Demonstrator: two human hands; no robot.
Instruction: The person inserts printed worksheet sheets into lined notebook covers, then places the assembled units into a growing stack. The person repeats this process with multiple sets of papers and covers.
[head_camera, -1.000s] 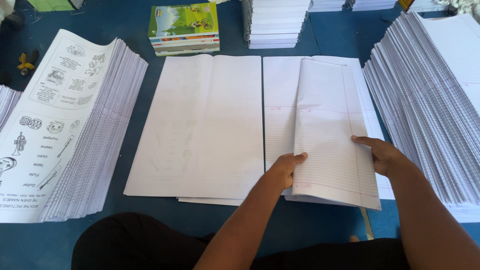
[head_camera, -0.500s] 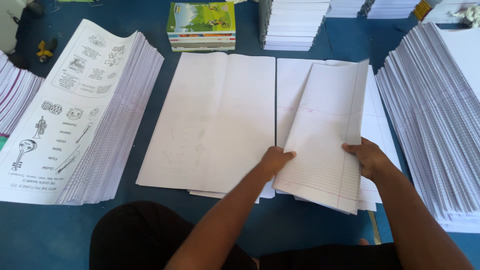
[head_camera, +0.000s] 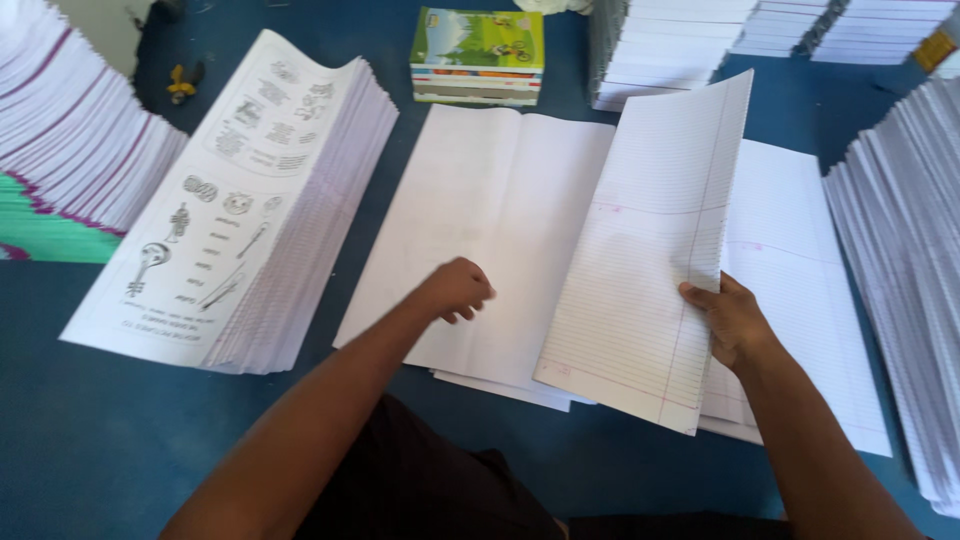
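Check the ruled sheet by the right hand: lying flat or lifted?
Lifted: the right hand grips the ruled sheet by its edge, tilting it above the flat sheets.

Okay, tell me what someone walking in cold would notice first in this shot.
First the lined sheet bundle, raised at a tilt in the middle, gripped on its right edge by the right hand. The left hand hovers loosely curled over the open blank sheets lying flat beside it. At left a thick stack of picture-printed sheets rests on the blue surface, and more white stacks line the right edge.
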